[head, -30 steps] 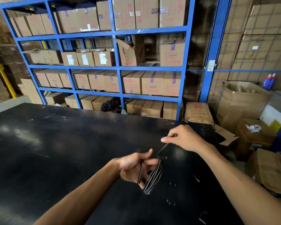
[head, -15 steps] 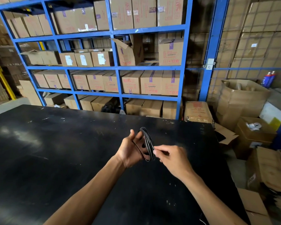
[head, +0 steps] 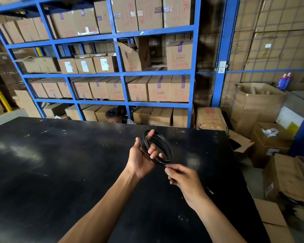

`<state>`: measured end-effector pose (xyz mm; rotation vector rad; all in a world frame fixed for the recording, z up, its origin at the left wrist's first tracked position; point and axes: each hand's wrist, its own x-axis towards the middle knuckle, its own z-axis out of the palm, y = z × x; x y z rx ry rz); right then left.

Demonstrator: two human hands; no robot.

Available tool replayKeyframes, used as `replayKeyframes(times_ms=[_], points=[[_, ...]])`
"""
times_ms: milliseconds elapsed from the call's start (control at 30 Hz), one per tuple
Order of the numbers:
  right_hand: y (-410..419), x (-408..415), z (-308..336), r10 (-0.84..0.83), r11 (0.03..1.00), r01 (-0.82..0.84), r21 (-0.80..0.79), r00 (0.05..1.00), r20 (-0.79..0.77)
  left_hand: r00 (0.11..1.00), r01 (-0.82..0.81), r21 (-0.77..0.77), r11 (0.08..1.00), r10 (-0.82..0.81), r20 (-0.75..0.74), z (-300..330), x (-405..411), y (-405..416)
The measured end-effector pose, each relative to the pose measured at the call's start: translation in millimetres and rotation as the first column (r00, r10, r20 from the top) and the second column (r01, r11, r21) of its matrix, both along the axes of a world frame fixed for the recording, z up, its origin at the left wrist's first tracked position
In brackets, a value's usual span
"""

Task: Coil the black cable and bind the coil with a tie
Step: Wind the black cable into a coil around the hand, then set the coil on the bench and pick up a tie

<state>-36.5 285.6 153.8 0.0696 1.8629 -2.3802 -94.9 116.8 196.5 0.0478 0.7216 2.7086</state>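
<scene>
Black cable (head: pixel 162 146) wound in several loops, held above black table (head: pixel 60 172), clear of its surface. Coil threaded over fingers of left hand (head: pixel 141 157), thumb and fingers curled round the strands. Right hand (head: pixel 182 178) just below and right, fingertips pinching loose end at coil's lower edge; blue shelving (head: pixel 116 35) with cardboard boxes behind

Both forearms are bare to the frame's lower edge, with no sleeves, gloves, watch or rings showing.
</scene>
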Motion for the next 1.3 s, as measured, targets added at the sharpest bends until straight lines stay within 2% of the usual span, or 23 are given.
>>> replayKeyframes(times_ms=[67,133,233,300,400,567,633,733,900,1000,1067,1100,1167,1233,1267,1300], points=[[0,-3,-1,-0.016,0.974,0.041,-0.221,0.993,0.116,0.999,-0.051,-0.065,0.997,0.052,0.013,2,1,5],[-1,-5,2,-0.01,0.901,0.102,-0.422,0.976,0.215,0.99,-0.131,-0.133,0.982,0.136,0.024,0,3,10],[-4,-6,4,-0.052,0.848,0.199,-0.491,0.954,0.296,0.97,-0.216,-0.192,0.957,0.233,0.066,-4,7,17],[-10,-5,4,-0.124,0.864,0.246,-0.44,0.949,0.289,0.957,-0.248,-0.213,0.945,0.273,0.099,-6,10,23],[-19,-1,6,-0.273,0.932,0.3,-0.203,0.951,0.147,0.924,-0.313,-0.236,0.92,0.352,0.149,-9,12,29],[-29,6,6,-0.119,0.993,0.12,-0.013,0.992,0.031,0.885,-0.373,-0.235,0.898,0.42,0.2,-13,14,33],[-31,7,7,-0.151,0.984,0.154,0.09,0.988,-0.032,0.891,-0.359,-0.245,0.901,0.409,0.199,-16,16,36],[-30,1,6,-0.29,0.949,0.298,0.103,0.953,-0.087,0.9,-0.343,-0.25,0.905,0.393,0.19,-22,19,38],[-24,-13,-6,-0.359,0.931,0.364,0.033,0.927,-0.107,0.906,-0.343,-0.226,0.912,0.385,0.178,-35,20,38],[-16,-20,-8,-0.342,0.925,0.364,0.107,0.922,-0.18,0.897,-0.318,-0.246,0.915,0.375,0.235,-44,22,33],[-5,-23,-8,-0.302,0.91,0.353,0.218,0.923,-0.237,0.915,-0.22,-0.378,0.899,0.325,0.24,-49,22,20],[1,-24,-6,-0.274,0.895,0.344,0.283,0.926,-0.26,0.935,-0.142,-0.502,0.853,0.282,0.215,-52,21,12],[11,-24,-3,-0.196,0.855,0.313,0.414,0.933,-0.301,0.97,-0.038,-0.768,0.64,0.208,0.125,-52,21,-2],[18,-22,0,-0.075,0.819,0.249,0.518,0.94,-0.334,0.983,-0.126,-0.909,0.397,0.174,-0.06,-49,22,-10],[20,-21,1,-0.014,0.8,0.214,0.561,0.941,-0.339,0.972,-0.226,-0.926,0.302,0.129,-0.195,-46,24,-11],[21,-19,1,0.041,0.778,0.184,0.6,0.939,-0.341,0.946,-0.321,-0.914,0.247,0.041,-0.321,-42,26,-12]])
